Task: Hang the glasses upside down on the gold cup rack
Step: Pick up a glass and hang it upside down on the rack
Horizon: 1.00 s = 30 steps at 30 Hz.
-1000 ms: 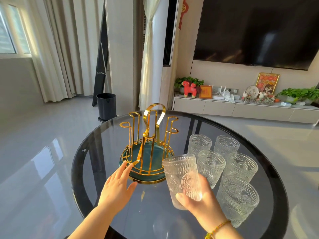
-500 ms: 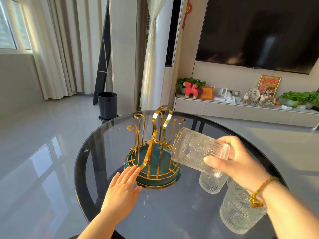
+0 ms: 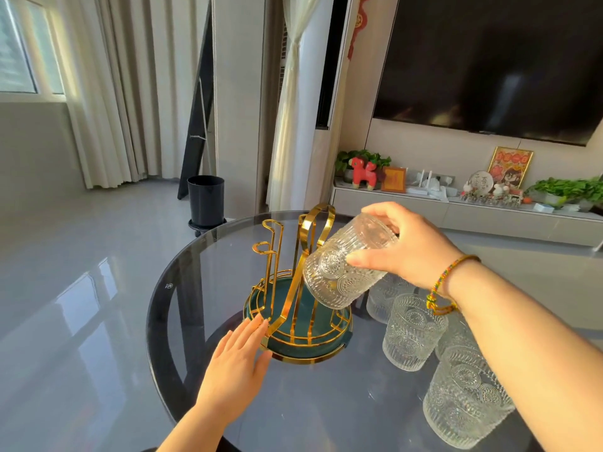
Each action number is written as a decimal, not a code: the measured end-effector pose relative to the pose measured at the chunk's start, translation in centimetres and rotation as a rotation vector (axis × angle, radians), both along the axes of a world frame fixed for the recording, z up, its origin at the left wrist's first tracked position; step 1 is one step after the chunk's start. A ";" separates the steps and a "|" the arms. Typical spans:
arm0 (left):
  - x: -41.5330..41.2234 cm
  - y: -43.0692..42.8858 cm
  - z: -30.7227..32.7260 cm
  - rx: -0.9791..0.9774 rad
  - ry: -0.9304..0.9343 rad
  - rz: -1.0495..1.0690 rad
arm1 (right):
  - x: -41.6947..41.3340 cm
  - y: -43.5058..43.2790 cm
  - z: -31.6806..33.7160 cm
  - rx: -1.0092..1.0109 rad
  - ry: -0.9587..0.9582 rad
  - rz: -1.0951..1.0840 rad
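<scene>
The gold cup rack (image 3: pixel 295 256) with a dark green round base stands on the round glass table (image 3: pixel 182 278). My right hand (image 3: pixel 404 246) grips an embossed clear glass (image 3: pixel 342 272) tipped mouth-down and to the left, over the rack's right-hand prongs. Whether a prong is inside the glass I cannot tell. My left hand (image 3: pixel 236 363) lies flat on the table, its fingertips touching the front left rim of the rack's base. Several more embossed glasses (image 3: pixel 412 331) stand upright to the right of the rack, partly hidden by my right forearm.
A black bin (image 3: pixel 206 200) stands on the floor beyond the table's far left edge. A low white cabinet (image 3: pixel 424 210) with ornaments and plants runs along the back wall under a large dark television (image 3: pixel 489 63). Grey floor lies to the left.
My right hand has turned the glass from near-horizontal to mouth-down and brought it lower over the rack's right prongs. My left hand has slid forward against the rack's base.
</scene>
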<state>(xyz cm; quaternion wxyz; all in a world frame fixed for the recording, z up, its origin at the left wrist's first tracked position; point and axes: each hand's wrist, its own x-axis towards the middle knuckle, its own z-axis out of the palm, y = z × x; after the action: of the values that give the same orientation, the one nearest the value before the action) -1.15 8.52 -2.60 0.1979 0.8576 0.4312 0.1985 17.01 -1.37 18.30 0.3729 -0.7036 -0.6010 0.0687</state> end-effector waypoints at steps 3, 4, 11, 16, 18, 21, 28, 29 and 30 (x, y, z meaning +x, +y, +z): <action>0.0 0.1 -0.1 -0.011 0.003 -0.019 | -0.3 1.4 0.0 -0.037 -0.002 0.018; 0.0 0.0 -0.1 -0.010 0.000 -0.021 | -0.4 1.8 -0.1 -0.043 -0.004 0.021; 0.1 0.1 -0.3 -0.018 -0.018 0.003 | -1.5 4.1 -2.4 -0.161 -0.096 0.039; 0.3 0.2 -0.5 -0.032 -0.015 0.010 | -2.2 4.6 -4.4 -0.240 -0.110 0.043; 0.3 0.3 -0.6 -0.021 -0.021 0.012 | -2.5 4.7 -5.0 -0.247 -0.127 0.039; 0.4 0.4 -0.8 -0.014 -0.022 0.023 | -2.7 4.9 -5.4 -0.245 -0.131 0.034; 0.5 0.4 -0.8 0.011 -0.008 0.051 | -2.8 5.0 -5.9 -0.244 -0.134 0.033; 0.6 0.3 -0.7 0.007 -0.007 0.055 | -2.9 4.9 -5.9 -0.236 -0.134 0.030; 0.6 0.1 -0.5 0.008 -0.010 0.055 | -2.9 4.7 -5.9 -0.222 -0.132 0.025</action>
<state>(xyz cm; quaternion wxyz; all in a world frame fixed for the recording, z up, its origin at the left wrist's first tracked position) -0.52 8.67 -3.13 0.1910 0.8452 0.4529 0.2099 14.14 3.35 12.38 0.2512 -0.7360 -0.6218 0.0929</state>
